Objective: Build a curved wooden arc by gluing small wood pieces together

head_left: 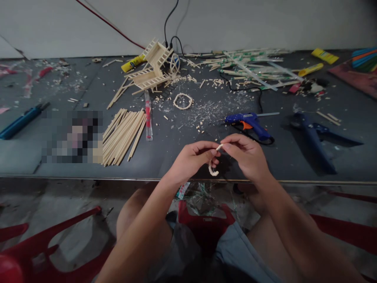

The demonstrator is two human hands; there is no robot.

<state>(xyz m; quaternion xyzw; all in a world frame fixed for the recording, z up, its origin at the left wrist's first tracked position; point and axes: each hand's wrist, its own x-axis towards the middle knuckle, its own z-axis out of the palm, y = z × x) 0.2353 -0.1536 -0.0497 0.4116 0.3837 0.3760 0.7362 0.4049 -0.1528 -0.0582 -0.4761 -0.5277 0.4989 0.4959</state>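
My left hand (193,159) and my right hand (246,155) meet over the near edge of the dark table (165,157). Between their fingertips they pinch a small pale curved piece of bent wood (214,169), whose lower end curls down below my left fingers. A blue hot glue gun (250,122) lies just beyond my right hand. Farther back a pale wooden ring (183,101) lies flat among chips and dust.
A bundle of wooden sticks (122,135) lies at left beside a red-and-clear packet (148,116). A small stick-built model (154,67) stands at the back. Blue pliers (313,135) lie at right, a blue tool (22,121) at far left. Red plastic chairs (44,243) stand below.
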